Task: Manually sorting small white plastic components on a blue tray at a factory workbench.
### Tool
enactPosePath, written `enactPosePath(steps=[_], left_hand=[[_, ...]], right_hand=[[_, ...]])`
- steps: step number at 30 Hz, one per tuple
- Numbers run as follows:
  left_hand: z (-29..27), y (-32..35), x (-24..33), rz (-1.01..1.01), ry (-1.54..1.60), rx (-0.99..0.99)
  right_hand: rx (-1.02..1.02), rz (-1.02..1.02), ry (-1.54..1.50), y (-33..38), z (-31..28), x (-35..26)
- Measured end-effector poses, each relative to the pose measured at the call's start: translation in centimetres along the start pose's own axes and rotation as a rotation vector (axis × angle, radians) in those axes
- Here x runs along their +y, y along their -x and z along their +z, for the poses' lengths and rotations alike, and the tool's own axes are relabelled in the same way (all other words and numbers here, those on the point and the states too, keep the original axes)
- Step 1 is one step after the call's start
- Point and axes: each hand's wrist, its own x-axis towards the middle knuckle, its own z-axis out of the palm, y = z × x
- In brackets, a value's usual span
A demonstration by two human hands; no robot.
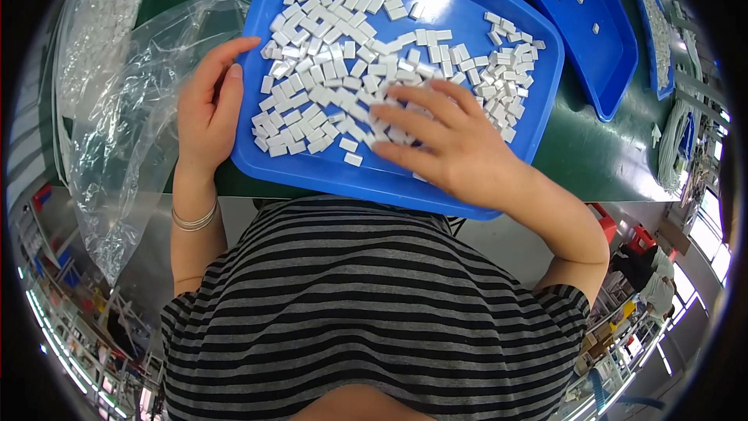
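Many small white rectangular blocks (323, 74) are spread over a blue plastic tray (312, 181), some piled on each other. My right hand (456, 136) is over the middle of the tray, fingers spread and fingertips among the blocks; those near the fingertips look smeared by motion. Beside the tray's left wall is my left hand (209, 105), with index finger and thumb apart and the index fingertip at the rim. Its other fingers are mostly hidden.
Left of the tray lies a crumpled clear plastic bag (128, 125), with a bag of white pieces (101, 19) behind it. A second blue tray (596, 62) with several white blocks stands at the right on the green table (573, 152). Bundled pale cords (672, 152) lie farther right.
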Motion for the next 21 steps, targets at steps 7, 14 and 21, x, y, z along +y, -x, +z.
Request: enactPosePath(steps=[7,14,21], left_hand=[[0.4,0.0,0.1,-0.019,-0.015,0.021],[0.2,0.0,-0.1,-0.039,-0.02,0.016],[0.3,-0.2,-0.5,0.013,-0.008,0.03]], right_hand=[[0.253,0.088,0.095,-1.8,-1.6,4.1],[0.243,0.14,-0.022,-0.3,-1.8,1.7],[0.127,-0.098,0.027,-1.6,1.5,-0.4]])
